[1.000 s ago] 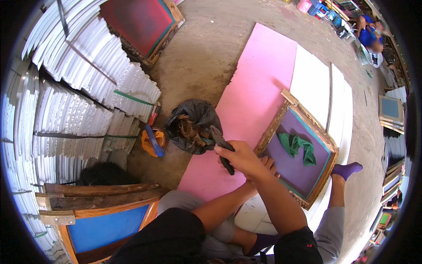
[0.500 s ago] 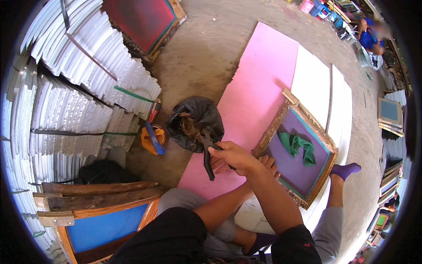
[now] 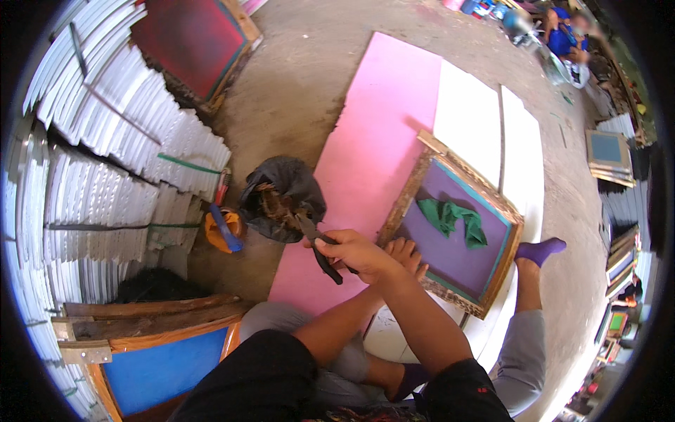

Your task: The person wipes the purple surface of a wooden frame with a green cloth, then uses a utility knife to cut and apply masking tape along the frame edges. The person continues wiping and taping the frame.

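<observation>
My right hand (image 3: pixel 349 252) is closed around a pair of pliers (image 3: pixel 320 254) with dark handles. The jaws reach over the near rim of a black plastic bag (image 3: pixel 304 184), which holds brown, tangled scraps (image 3: pixel 274 202). Beneath the right forearm crosses my left arm. Its hand (image 3: pixel 406 256) grips the lower left rail of a worn wooden screen frame (image 3: pixel 508 264), fingers over the rail and thumb hidden. Purple mesh fills the frame, and a crumpled green cloth (image 3: pixel 450 219) lies on it.
Pink board (image 3: pixel 365 119) and white boards (image 3: pixel 467 116) lie under the frame. Stacked white sheets (image 3: pixel 98 190) rise at left. An orange container with a blue strip (image 3: pixel 223 231) sits beside the bag. A blue screen frame (image 3: pixel 169 369) is near left, a red one (image 3: pixel 193 42) far left. Another person (image 3: pixel 562 35) sits far right.
My view has shifted, so the whole scene sits further left in the picture. The pliers remain at the bag's rim and my left hand stays on the frame.
</observation>
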Tool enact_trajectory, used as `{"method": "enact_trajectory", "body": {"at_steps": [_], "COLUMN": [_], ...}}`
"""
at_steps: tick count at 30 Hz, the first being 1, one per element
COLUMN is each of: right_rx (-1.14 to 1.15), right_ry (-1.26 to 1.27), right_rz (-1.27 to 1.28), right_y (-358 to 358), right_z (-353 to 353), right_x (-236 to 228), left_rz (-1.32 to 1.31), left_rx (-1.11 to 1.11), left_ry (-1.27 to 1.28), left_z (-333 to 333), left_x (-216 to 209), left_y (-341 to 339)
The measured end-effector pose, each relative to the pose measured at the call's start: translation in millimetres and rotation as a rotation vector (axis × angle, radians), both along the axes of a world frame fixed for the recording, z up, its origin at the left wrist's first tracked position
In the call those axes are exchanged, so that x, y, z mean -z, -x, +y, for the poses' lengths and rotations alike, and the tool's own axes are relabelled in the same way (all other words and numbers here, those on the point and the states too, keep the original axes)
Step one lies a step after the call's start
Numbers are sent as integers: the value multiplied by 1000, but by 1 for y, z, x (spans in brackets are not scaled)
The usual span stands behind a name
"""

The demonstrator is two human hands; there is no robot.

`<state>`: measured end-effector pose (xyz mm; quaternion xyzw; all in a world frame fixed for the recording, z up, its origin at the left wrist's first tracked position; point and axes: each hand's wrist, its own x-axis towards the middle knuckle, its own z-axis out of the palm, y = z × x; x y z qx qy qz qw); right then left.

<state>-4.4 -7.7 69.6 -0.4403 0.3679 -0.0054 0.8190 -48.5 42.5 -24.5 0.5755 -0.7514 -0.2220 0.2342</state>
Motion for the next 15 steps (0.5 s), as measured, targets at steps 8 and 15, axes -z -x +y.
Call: {"method": "enact_trajectory", "body": {"at_steps": [8, 15], "right_rx": [72, 244], "right_ry": [1222, 607], "right_rz": [467, 644], "right_y": [85, 217], "right_z": [43, 117], "right_x": [-4, -19], "left_rz": [6, 129], "left_rx": [-105, -126], "left_ry": [232, 211], "left_z": [-2, -16], "left_x": [2, -16], "left_y": [-8, -8]}}
